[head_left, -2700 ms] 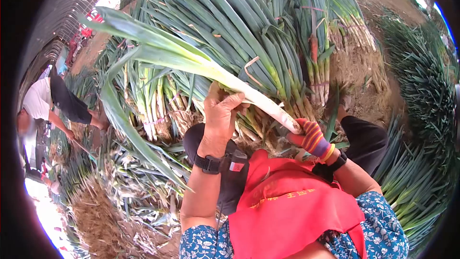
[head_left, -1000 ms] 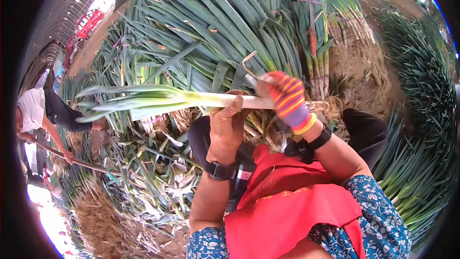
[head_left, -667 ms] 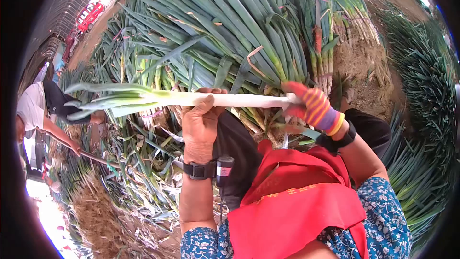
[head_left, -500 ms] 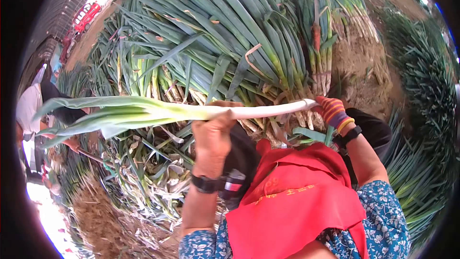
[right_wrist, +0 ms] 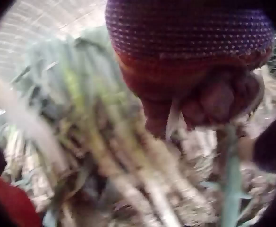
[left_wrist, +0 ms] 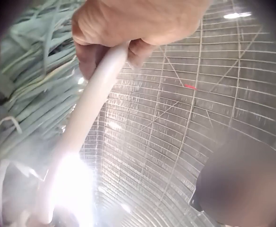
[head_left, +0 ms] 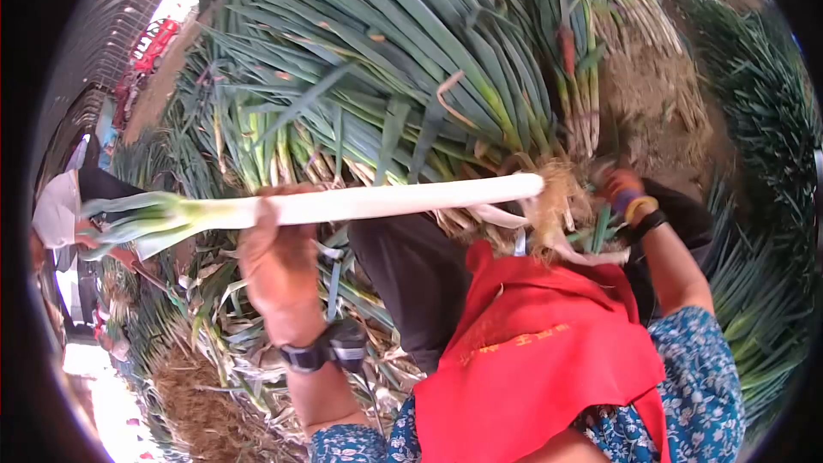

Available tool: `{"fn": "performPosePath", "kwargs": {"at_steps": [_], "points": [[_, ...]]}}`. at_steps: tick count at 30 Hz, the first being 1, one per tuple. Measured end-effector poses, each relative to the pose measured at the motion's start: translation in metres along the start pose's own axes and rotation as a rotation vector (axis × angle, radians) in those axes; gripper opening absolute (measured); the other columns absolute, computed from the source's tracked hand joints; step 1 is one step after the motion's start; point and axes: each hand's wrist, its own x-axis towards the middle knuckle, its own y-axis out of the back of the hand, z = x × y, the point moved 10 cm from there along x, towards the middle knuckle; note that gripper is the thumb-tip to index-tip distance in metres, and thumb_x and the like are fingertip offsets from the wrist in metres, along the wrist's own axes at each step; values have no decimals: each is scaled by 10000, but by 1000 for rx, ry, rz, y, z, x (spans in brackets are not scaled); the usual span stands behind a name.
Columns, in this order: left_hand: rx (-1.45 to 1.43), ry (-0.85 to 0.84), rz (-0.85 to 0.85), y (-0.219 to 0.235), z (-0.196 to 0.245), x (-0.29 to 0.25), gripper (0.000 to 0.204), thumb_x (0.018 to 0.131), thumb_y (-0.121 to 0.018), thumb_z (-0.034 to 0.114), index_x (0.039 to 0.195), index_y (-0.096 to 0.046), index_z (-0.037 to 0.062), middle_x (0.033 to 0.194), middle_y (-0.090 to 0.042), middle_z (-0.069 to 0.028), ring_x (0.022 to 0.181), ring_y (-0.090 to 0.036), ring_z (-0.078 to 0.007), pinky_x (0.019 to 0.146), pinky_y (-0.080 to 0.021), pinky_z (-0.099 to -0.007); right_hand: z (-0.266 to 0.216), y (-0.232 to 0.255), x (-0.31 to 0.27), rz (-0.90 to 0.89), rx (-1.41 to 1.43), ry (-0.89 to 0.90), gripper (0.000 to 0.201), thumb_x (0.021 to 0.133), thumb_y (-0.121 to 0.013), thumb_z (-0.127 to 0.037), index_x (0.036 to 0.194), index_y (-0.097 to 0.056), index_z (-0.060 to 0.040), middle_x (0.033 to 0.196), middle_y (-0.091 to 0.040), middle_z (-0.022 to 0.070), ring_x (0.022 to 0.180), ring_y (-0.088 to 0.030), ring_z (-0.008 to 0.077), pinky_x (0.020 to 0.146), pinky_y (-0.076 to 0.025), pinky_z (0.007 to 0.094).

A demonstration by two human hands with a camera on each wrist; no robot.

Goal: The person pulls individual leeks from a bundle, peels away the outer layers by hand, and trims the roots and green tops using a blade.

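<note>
My bare left hand (head_left: pixel 279 266) grips a long green onion (head_left: pixel 394 201) around its shaft, holding it almost level across my lap in the head view. Its leafy green tops point left, and the smooth white end points right, by a tuft of brown roots (head_left: pixel 557 193). In the left wrist view, thumb and fingers wrap the white shaft (left_wrist: pixel 88 104). My right hand (head_left: pixel 630 193), in a striped glove, is apart from the onion, beyond the roots. Its fingers are curled in the right wrist view, with a thin pale strip (right_wrist: pixel 174 118) between them.
A big heap of green onions (head_left: pixel 411 51) lies ahead, with tied bundles around it. Peelings and leaves (head_left: pixel 249 377) litter the ground at left. Another person (head_left: pixel 60 210) bends at far left. A red apron (head_left: pixel 531 343) covers my lap.
The right hand worked at the onion's root end, then pulled away to the right. The left hand has shifted left with the onion, whose white shaft now shows longer and smoother.
</note>
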Motion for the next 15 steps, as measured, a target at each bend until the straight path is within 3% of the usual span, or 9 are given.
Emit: {"fn": "performPosePath", "kwargs": {"at_steps": [1,2,4,5,6,7,10,13,15], "points": [[-71,76,48,4,-21,1,218,818,-610,92,982,-544,-36,931,-604,-145,918,-590,-286,849,-490,-412,-89,18,-22,-127,0,106,435,872,-449,-302,1215,-479,-36,1055,-602,144,944,-590,301,855,-469,355],[-136,103,46,0,-37,3,210,816,-613,82,974,-546,-40,940,-604,-153,926,-591,-294,845,-499,-415,-131,20,-26,-100,247,213,419,869,-468,-252,1233,-454,-44,1076,-588,133,963,-582,283,854,-472,356],[-224,169,73,-6,-66,1,185,816,-613,67,955,-553,-39,951,-605,-161,940,-592,-303,849,-508,-421,-167,21,-27,-211,1403,278,429,863,-507,-152,1270,-405,-60,1119,-561,110,1002,-566,248,854,-478,359],[-251,200,101,-7,-77,-1,168,818,-611,61,945,-558,-35,954,-605,-161,946,-591,-304,857,-507,-423,-183,32,-31,-295,1828,274,454,860,-526,-102,1289,-380,-68,1141,-547,99,1021,-559,231,853,-481,360],[-237,204,114,-8,-82,-3,148,822,-610,62,931,-564,-27,954,-606,-154,954,-591,-295,863,-509,-415,-193,47,-35,-314,2012,295,489,857,-546,-51,1307,-355,-76,1162,-533,88,1040,-551,214,853,-485,361],[-246,212,113,-7,-88,-4,148,822,-610,62,931,-564,-27,954,-606,-154,954,-591,-295,863,-509,-415,-203,85,-47,-180,1956,311,431,879,-549,-161,1271,-401,-61,1142,-543,85,1040,-552,223,875,-474,389],[-301,187,73,-9,-100,-7,158,828,-610,74,943,-562,-22,962,-604,-146,971,-587,-284,856,-515,-406,-201,95,-41,-95,2043,293,428,878,-554,-259,1240,-441,-60,1123,-562,72,1027,-562,216,888,-467,403],[-277,180,92,-10,-98,-11,161,835,-604,79,951,-558,-24,971,-603,-145,977,-585,-274,856,-518,-396,-227,121,-30,-316,2149,468,442,862,-566,-330,1210,-483,-70,1100,-584,73,1006,-571,195,892,-458,410],[-308,178,92,-11,-97,-11,160,839,-599,82,953,-558,-24,968,-604,-146,972,-588,-271,855,-519,-394,-247,122,-23,-302,2153,406,430,886,-519,-348,1183,-492,-39,1104,-575,107,1023,-558,219,906,-446,392]]}}
